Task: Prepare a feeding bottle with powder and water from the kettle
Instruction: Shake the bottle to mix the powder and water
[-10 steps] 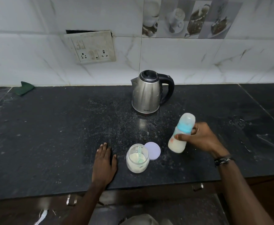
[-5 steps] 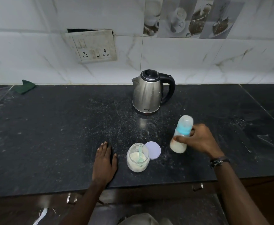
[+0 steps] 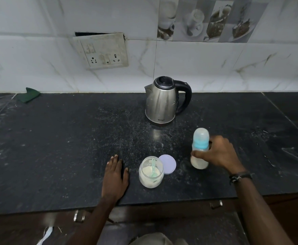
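Right hand [image 3: 220, 152] grips the capped bottle [image 3: 200, 149] at right of centre — upright, milky inside. Left hand [image 3: 115, 175] lies flat on the counter [image 3: 56, 147], farther away.

The dark speckled stone tabletop [image 3: 56, 147] looks polished yet dusty, scattered with fine white powder. The brushed steel kettle [image 3: 160, 103] has a satin sheen and a glossy black plastic handle [image 3: 187, 96]. The translucent plastic feeding bottle [image 3: 200, 147] is cloudy, as is the clear plastic powder jar [image 3: 150, 175]; its pale lilac lid [image 3: 168, 164] looks smooth and matt. The white marble-look wall tiles [image 3: 215, 68] are glossy.
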Demonstrator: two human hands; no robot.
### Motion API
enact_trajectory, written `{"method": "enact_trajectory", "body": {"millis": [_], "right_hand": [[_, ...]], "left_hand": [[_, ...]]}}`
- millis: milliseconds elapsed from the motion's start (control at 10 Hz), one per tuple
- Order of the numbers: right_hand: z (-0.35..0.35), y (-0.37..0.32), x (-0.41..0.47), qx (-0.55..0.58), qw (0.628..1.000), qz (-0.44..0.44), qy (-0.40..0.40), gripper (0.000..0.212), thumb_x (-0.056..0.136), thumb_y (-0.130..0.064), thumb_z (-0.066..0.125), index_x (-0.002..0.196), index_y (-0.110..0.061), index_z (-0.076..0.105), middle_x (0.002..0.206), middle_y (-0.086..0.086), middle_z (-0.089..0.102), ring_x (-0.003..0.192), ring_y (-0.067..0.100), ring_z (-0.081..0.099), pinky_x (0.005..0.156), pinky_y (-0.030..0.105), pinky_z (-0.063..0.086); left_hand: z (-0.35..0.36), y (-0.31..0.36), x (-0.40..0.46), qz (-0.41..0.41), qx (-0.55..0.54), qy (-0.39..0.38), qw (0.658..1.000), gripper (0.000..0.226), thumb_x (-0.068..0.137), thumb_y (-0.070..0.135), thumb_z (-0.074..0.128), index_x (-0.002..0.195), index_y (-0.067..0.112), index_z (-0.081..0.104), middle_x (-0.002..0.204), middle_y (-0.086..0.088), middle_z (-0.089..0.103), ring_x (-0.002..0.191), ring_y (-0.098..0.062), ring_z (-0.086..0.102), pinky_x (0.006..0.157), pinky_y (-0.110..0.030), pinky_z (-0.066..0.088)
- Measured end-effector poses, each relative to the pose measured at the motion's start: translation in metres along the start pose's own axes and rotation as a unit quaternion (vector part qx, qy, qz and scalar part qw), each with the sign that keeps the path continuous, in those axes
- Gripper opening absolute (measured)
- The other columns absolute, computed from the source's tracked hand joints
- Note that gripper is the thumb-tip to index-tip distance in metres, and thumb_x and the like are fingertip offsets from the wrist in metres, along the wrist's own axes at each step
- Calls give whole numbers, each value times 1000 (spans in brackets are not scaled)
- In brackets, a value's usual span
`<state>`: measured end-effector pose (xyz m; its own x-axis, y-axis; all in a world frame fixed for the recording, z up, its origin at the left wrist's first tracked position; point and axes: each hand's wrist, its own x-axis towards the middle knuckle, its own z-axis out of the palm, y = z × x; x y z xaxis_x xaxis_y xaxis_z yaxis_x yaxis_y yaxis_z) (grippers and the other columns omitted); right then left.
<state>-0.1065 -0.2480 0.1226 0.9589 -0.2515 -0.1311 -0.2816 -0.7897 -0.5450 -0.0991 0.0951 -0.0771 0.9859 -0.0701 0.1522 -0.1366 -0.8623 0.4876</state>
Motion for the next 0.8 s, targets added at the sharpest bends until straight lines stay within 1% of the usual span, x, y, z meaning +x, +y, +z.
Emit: {"method": "enact_trajectory", "body": {"millis": [100,200,300,400,500,600,700,800], "right_hand": [[1,-1,-3,10,998,-2,-57,37,59,-43,88,86,-23,73,85,-4,74,77,10,69,71,34,57],[2,0,-3,75,997,-5,-20,31,63,-37,88,86,-24,71,89,-3,74,80,9,70,74,33,59],[3,3,2,-19,998,41,-33,49,55,-59,82,85,-23,70,81,-4,71,73,11,68,68,36,57],[3,4,1,6,999,51,0,45,59,-57,83,84,-23,68,81,-4,70,73,11,67,64,33,55],[-3,-4,-2,123,991,23,-47,23,68,-32,86,81,-21,71,86,-2,74,71,5,69,58,22,53],[-3,1,1,24,998,40,-40,35,61,-45,87,80,-19,73,79,-1,72,70,14,69,62,33,56],[-1,3,3,15,1000,19,-7,36,61,-44,87,87,-24,70,85,-3,72,74,12,67,62,31,53],[-6,2,2,59,996,27,-58,31,64,-35,88,87,-22,71,91,-1,73,79,10,68,66,31,54]], "left_hand": [[-1,-1,0,3,-2,4,1000,60,96,42,34,131,0,58,151,-19,44,142,-32,37,120,-44,27],[0,0,1,3,3,-1,1000,60,96,41,35,131,-1,58,151,-19,44,142,-32,38,120,-45,27],[0,-1,0,4,1,0,1000,59,96,41,35,131,-1,58,151,-20,44,142,-32,38,120,-45,27],[-1,-1,1,5,4,1,1000,59,96,41,35,131,-1,58,151,-19,44,142,-32,37,120,-45,27],[1,-1,0,2,4,-2,1000,59,96,41,35,132,-1,58,151,-19,44,142,-32,37,120,-44,26],[0,-1,0,4,3,3,1000,60,96,41,34,132,-1,57,151,-19,43,143,-31,36,120,-44,26],[0,0,0,1,3,-1,1000,59,96,40,35,131,-1,58,151,-19,44,142,-32,37,120,-44,26],[0,0,0,3,-1,4,1000,59,96,41,35,131,0,59,151,-19,44,142,-32,37,121,-42,24]]}}
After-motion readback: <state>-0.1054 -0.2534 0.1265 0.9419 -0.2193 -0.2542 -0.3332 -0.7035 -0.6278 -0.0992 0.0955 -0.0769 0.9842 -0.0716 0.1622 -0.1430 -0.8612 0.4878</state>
